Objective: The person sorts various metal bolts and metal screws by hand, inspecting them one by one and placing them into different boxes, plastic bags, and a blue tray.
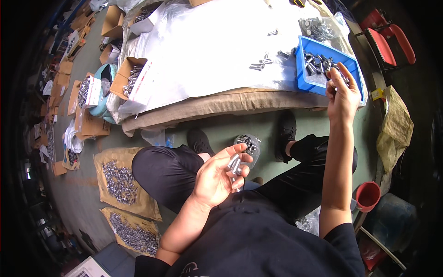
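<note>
While left grip (213,177) curls around silver bolts (234,165), right grip (344,93) is over blue bin (306,84); can't tell if pinching anything.

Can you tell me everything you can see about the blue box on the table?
The blue box is an open-topped, four-sided bin that looks like plastic. It sits upright near the right front corner of the table, on the pale covering. Dark and shiny bolts lie loosely inside, beside something whitish. The person's right hand is over its right part, hiding some of it; whether the hand touches it, I can't tell.
</note>
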`<state>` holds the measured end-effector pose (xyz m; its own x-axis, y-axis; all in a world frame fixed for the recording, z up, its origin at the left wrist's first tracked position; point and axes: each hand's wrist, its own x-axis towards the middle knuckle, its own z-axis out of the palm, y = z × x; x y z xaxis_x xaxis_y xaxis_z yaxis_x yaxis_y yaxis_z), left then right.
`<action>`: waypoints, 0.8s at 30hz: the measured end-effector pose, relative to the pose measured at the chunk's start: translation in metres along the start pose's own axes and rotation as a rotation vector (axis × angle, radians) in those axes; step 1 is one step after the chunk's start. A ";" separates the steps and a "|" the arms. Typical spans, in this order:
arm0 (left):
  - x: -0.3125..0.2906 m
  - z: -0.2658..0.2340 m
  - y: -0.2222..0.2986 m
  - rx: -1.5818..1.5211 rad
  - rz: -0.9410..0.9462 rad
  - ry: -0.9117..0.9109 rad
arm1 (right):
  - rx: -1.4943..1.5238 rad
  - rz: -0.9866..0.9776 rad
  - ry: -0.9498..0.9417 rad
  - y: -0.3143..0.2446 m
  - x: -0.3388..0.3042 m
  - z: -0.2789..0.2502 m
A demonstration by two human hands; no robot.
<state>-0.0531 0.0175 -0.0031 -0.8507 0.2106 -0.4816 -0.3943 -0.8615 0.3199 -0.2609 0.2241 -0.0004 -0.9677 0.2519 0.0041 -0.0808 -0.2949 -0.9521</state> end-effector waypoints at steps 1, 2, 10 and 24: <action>0.000 0.001 0.000 -0.001 0.002 0.000 | -0.008 -0.003 -0.002 -0.003 -0.002 -0.001; -0.001 0.000 0.000 0.011 0.028 -0.036 | 0.011 0.029 -0.071 0.000 -0.013 0.003; -0.009 -0.002 -0.005 0.212 0.196 -0.044 | -0.087 0.715 -0.637 0.020 -0.149 0.013; -0.014 0.005 -0.015 1.207 0.715 0.074 | -0.022 0.515 -0.840 0.013 -0.178 0.008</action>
<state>-0.0368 0.0302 0.0029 -0.9864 -0.1562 0.0520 0.0268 0.1596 0.9868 -0.0916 0.1679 -0.0111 -0.7393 -0.6414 -0.2049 0.3942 -0.1656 -0.9040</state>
